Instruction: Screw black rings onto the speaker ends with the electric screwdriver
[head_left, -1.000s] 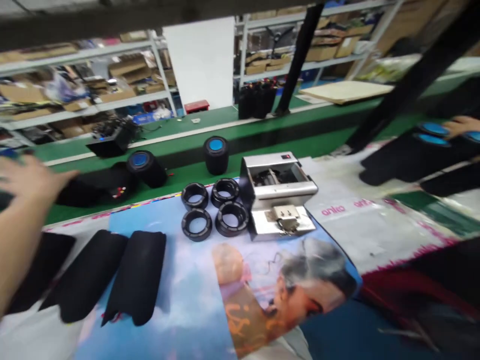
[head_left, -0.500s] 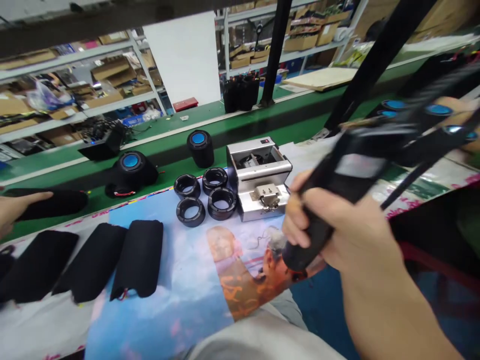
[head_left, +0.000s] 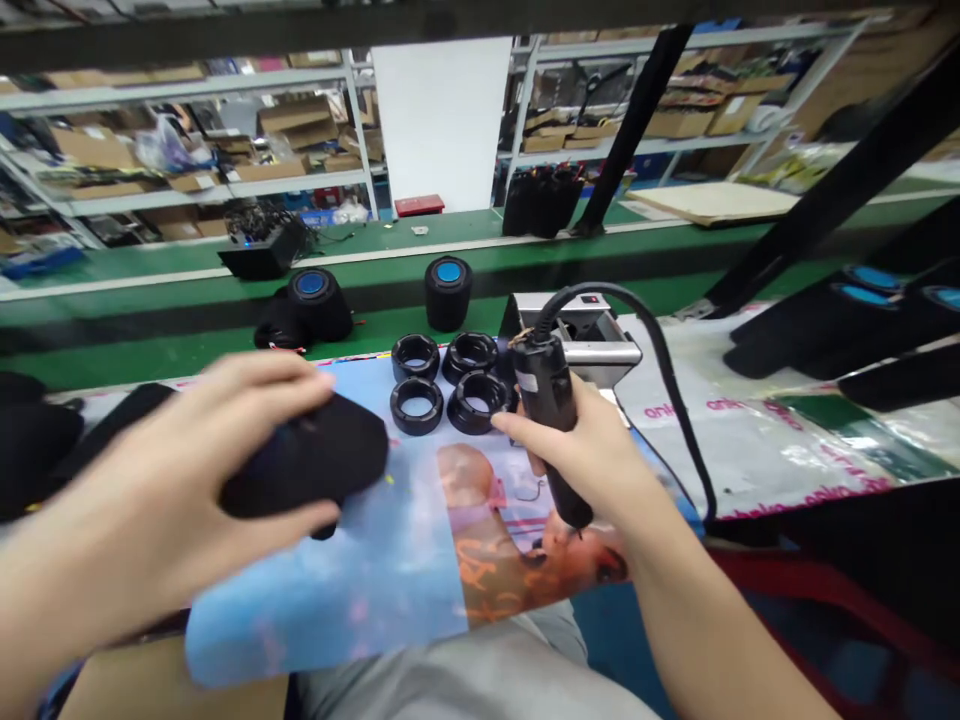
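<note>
Head view: the left grip (head_left: 176,500) closes over a black fabric sleeve (head_left: 307,465) just above the tabletop (head_left: 750,440). The right grip (head_left: 592,455) clasps a corded black tool (head_left: 547,400), tip down. Four black rings (head_left: 442,385) lie just beyond both.

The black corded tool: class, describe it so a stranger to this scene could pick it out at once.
A printed poster sheet lies in the foreground; the right hand is over its middle. The black corded tool stands tip down in that hand; unlike the black rings beside it, it trails a thick looping cable.
</note>
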